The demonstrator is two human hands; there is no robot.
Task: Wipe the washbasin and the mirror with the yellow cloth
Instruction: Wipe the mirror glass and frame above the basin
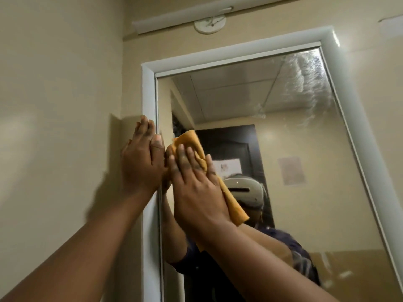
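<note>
A tall mirror in a white frame fills the right of the view. My right hand presses the yellow cloth flat against the glass near the mirror's left edge. The cloth sticks out above my fingers and below my palm. My left hand lies flat with fingers straight on the left side of the frame and the wall beside it, holding nothing. Wet smears show at the mirror's top right corner. The washbasin is out of view.
A beige wall runs along the left. Above the mirror are a white tube light and a round white fitting. The mirror reflects a dark door, a ceiling and a person wearing a head-mounted camera.
</note>
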